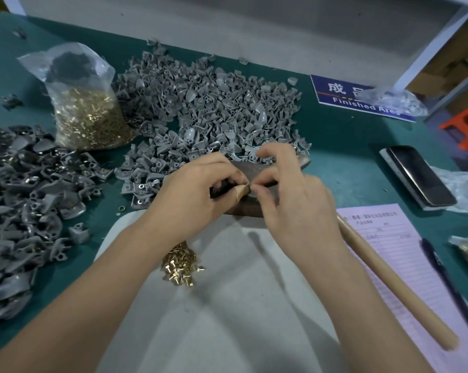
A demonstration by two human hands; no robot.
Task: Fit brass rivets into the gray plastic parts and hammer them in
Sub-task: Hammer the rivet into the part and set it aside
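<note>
Over the dark metal block [254,208], just beyond the white cloth [222,305], the left hand [192,195] is gripping a gray plastic part [220,187] while the right hand [289,200] is pinching what is probably a brass rivet at its edge, too small to confirm. The fitting step appears to be underway; next comes seating the rivet squarely, then reaching for the wooden-handled hammer [394,284] lying at the right. Loose rivets [180,262] are lying on the cloth, a clear bag [86,109] is holding many more, and unfitted gray parts [200,103] are heaped beyond.
</note>
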